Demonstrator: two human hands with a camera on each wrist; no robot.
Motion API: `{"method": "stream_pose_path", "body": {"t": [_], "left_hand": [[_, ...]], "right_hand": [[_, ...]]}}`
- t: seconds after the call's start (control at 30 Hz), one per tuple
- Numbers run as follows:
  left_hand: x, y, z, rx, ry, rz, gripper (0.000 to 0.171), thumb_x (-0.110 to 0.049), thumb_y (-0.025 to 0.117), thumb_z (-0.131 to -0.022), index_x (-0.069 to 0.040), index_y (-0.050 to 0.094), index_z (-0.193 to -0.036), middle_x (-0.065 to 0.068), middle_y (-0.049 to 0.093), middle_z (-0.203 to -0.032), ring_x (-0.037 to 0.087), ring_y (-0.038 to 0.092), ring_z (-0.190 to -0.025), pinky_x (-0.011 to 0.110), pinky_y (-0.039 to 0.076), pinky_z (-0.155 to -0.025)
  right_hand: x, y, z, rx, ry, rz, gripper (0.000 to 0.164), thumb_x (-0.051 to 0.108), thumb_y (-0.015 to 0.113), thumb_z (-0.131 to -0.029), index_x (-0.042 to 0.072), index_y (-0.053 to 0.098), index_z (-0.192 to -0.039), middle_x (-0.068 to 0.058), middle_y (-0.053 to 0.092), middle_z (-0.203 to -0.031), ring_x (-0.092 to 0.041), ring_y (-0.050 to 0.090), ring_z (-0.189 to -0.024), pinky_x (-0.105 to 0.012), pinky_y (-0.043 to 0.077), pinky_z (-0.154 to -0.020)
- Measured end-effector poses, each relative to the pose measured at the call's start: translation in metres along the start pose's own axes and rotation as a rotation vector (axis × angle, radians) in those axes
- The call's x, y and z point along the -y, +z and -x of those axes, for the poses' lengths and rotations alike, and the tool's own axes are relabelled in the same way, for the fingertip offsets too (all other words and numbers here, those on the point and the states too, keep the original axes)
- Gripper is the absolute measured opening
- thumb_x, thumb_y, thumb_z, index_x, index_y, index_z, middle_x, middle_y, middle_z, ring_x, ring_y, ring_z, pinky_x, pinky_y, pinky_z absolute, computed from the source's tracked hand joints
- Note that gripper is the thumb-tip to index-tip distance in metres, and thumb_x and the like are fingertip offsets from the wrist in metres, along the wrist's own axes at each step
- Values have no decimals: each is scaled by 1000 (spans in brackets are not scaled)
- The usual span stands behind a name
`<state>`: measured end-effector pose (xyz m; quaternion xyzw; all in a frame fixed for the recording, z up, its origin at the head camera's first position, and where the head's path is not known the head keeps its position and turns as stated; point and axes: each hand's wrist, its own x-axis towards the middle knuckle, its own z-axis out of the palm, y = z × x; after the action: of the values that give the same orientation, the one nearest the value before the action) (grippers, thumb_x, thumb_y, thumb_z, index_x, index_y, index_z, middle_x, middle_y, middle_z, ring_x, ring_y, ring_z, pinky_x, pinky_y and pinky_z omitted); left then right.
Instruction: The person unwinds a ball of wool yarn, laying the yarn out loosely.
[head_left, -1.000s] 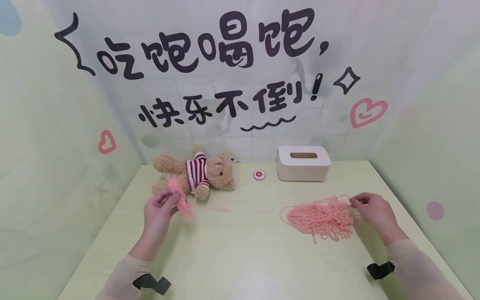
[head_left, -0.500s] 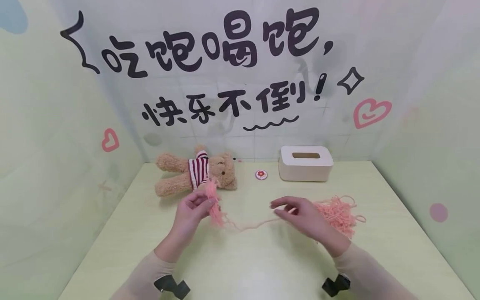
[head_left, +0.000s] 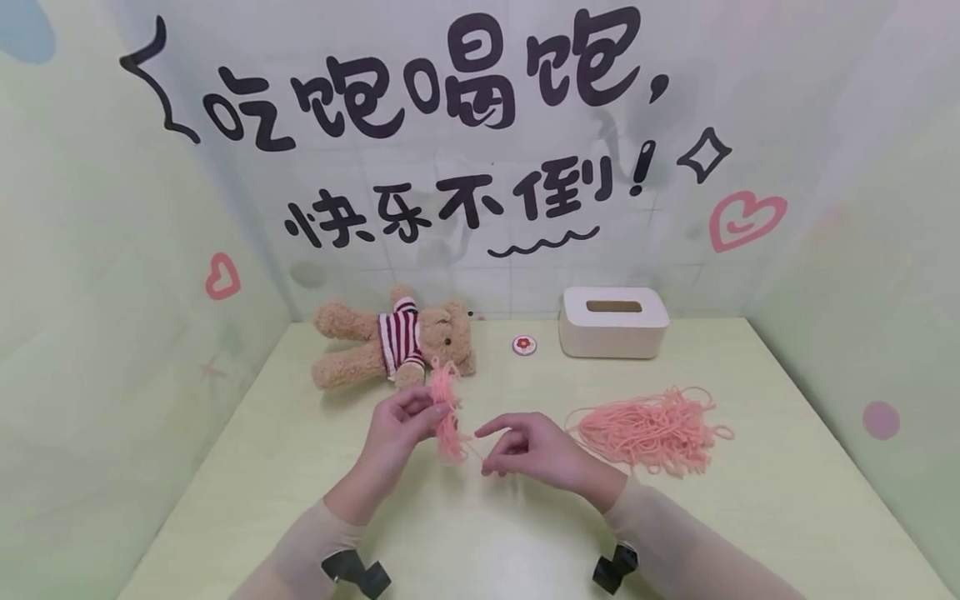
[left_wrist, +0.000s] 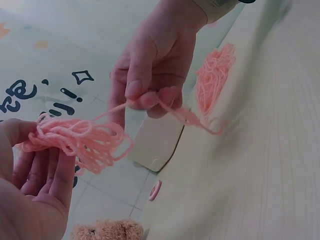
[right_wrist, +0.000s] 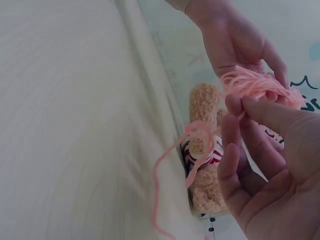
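Note:
My left hand pinches a small looped bundle of pink yarn between thumb and fingers, raised over the table near the teddy bear. In the left wrist view the loops of this bundle fan out toward the other hand. Close at its right is my right hand, thumb and finger pinching a single yarn strand that runs from the bundle. The loose end of that strand dangles below the right hand in the right wrist view. A larger pile of pink yarn lies on the table at right.
A teddy bear in a striped shirt lies on its side at the back left. Behind the hands are a round flower badge and a white tissue box. Printed cloth walls enclose the table on three sides.
My right hand has come left from the yarn pile to beside the bundle. The left hand, with its bundle, has moved right, away from the bear's legs.

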<state>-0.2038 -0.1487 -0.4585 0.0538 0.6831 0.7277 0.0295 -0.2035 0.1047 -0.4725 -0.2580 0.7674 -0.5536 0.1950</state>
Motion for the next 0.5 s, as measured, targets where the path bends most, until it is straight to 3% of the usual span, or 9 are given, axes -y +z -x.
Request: {"method": "stream_pose_path", "body": {"t": [0.1,0.2,0.3,0.5], "left_hand": [[1,-5,-2,-11,11,6,17,-6,72,-95,0,66,-109,-4,78,-92,11,74,-84,33,68,-79],[2,-11,-4,-26,16,11,18,-4,73,-94,-1,68,-111,-4,78,-93,11,74,-84,33,68,-80],[2,-17,-3,-36,22,17,16,-3,72,-94,-3,69,-110,-3,78,-95,10,74,-84,31,68,-80],[-5,-27,-2,-76,25,43,16,-5,70,-95,-7,68,-111,-2,76,-96,10,73,-87,30,67,-83]], "right_hand": [[1,-8,10,-51,25,90,34,22,80,-92,12,73,-124,3,81,-91,-17,74,-81,-22,60,-72],[1,-18,23,-91,18,247,21,28,79,-92,16,79,-110,10,79,-90,-9,66,-75,-20,55,-66],[0,-28,37,-102,-9,363,13,28,77,-94,17,81,-100,11,77,-88,-4,60,-73,-20,53,-64],[-4,-50,69,-150,7,411,10,27,73,-97,18,77,-96,10,72,-85,-3,60,-78,-21,54,-67]]}}
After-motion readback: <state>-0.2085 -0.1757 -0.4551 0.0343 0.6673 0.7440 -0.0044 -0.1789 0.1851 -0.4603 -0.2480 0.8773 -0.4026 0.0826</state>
